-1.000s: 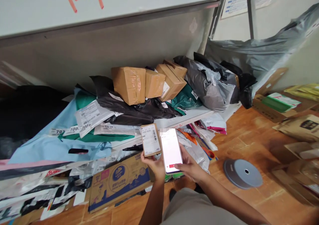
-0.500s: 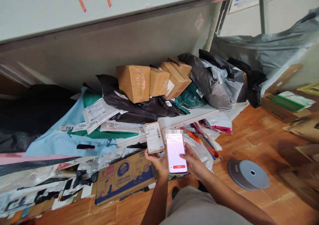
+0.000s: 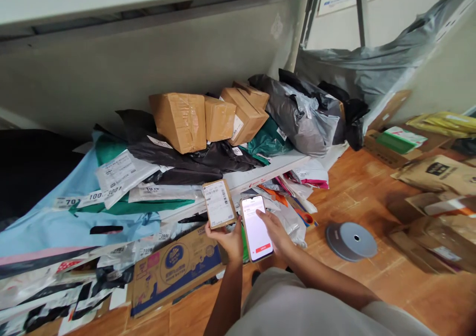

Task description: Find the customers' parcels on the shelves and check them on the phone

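Note:
My left hand [image 3: 227, 240] is closed around the lower edge of a small cardboard box [image 3: 218, 204], whose white printed label faces up. Just to its right, my right hand [image 3: 275, 233] grips a smartphone [image 3: 256, 236] with a lit, mostly white screen and a red bar near the bottom. The thumb rests over the upper part of the screen; the fingers behind the phone are hidden. Box and phone are held side by side in front of the shelf edge. I cannot read the small print on either.
A low shelf [image 3: 256, 177] bears brown cartons [image 3: 178, 122], black mailer bags [image 3: 223, 157], a grey bag [image 3: 297, 117] and a light-blue bag [image 3: 141, 222]. Below lies a printed flat carton [image 3: 174, 271]. A round grey base [image 3: 351, 241] and more parcels [image 3: 439, 174] are on the floor at right.
The view has swung right, so everything sits further left. My right thumb has moved from the screen's lower right edge to its upper part. Both hands keep their holds.

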Action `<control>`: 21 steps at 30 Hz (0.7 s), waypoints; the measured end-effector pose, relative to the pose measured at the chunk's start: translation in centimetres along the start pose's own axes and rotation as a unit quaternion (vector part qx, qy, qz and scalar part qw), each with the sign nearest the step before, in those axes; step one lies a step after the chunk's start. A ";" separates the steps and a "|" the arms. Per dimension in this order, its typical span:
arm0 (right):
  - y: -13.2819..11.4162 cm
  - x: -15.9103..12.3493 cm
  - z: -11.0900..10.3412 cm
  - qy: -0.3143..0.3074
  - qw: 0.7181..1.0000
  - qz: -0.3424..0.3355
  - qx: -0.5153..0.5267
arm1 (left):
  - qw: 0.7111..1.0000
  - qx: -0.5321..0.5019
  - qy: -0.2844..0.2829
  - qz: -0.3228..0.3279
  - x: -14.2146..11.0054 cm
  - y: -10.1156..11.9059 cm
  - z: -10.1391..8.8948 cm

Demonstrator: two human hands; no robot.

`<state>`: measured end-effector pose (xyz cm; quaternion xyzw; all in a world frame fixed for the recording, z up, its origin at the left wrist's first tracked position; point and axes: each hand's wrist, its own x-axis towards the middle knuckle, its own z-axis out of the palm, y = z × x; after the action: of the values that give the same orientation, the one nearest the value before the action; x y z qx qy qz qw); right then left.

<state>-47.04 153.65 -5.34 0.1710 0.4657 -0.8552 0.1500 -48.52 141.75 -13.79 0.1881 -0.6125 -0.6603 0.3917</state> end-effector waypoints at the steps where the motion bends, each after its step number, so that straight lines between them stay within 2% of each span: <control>1: 0.0 0.0 0.0 0.003 1.000 0.000 0.001 | 1.000 0.003 0.002 -0.001 0.0 0.1 0.0; 6: 0.3 0.2 -0.3 0.033 0.999 -0.006 0.007 | 1.000 -0.003 -0.003 -0.003 0.2 0.3 0.0; 21: 0.0 0.0 0.5 0.013 1.000 -0.013 0.002 | 1.000 -0.007 0.003 -0.019 0.3 0.9 0.0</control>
<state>-47.09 153.25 -5.04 0.1759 0.4684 -0.8556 0.1329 -48.47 141.54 -12.84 0.1989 -0.6034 -0.6711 0.3819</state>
